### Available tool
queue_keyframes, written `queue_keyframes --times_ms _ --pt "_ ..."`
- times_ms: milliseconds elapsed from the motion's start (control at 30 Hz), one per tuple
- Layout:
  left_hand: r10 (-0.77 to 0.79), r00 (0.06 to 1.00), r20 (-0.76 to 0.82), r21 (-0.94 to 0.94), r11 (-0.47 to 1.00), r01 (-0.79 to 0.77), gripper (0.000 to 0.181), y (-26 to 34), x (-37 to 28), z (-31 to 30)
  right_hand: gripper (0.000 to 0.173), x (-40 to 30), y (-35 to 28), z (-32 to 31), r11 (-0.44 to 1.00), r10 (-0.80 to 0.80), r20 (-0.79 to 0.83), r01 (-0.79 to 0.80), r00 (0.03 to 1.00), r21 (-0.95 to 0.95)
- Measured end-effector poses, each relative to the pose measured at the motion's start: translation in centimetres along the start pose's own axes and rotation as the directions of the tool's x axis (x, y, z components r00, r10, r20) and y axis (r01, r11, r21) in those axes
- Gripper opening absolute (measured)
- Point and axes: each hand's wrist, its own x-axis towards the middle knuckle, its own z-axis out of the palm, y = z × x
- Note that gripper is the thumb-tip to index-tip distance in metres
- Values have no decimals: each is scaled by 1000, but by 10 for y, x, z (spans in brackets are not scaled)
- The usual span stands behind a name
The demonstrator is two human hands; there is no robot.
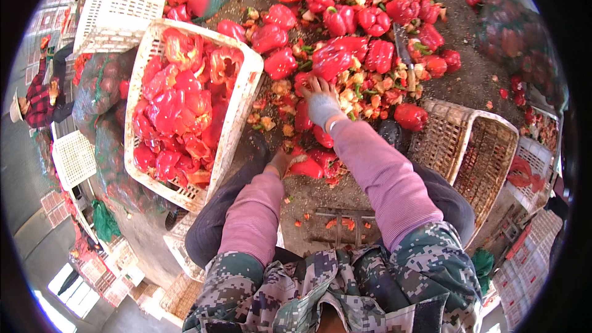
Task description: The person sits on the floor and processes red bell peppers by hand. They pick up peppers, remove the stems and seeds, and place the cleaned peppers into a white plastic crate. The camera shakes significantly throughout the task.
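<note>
My right hand (322, 101), in a pale glove with bare fingertips, reaches forward onto the pile and touches a red bell pepper (330, 61). Lower down, between my knees, is my left hand (283, 161), beside a red pepper piece (307, 168); its fingers are partly hidden, so its hold is unclear. Whole red peppers, cut-out cores (360, 83) and loose seeds cover the floor before me. A knife (403, 53) lies on the pile to the right, its handle towards me. At my left, a crate (256, 62) holds opened pepper pieces (178, 106).
Stained plastic crates (492, 122) stand by my right knee. Mesh sacks of peppers (104, 83) lie beyond the left crate, and another sack (518, 41) is at the far right. A white crate (127, 2) stands upper left. A person in a checked shirt (39, 101) is at the far left.
</note>
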Motion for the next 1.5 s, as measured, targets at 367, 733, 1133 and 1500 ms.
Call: queue_keyframes --times_ms 367,733,1133,1500 --pt "604 660 -447 232 791 -566 49 89 -88 8 31 -98 38 6 433 736 131 -610 664 663" --pt "688 469 -554 -498 177 -849 34 142 -323 -72 13 -134 10 -151 -294 473 -150 316 868 902" --pt "811 568 -140 261 584 -769 32 179 -256 92 20 -233 -10 -223 -179 202 -240 276 950 944" --pt "756 646 102 814 310 -491 56 220 -210 61 20 -151 26 -191 -600 260 541 -304 800 739"
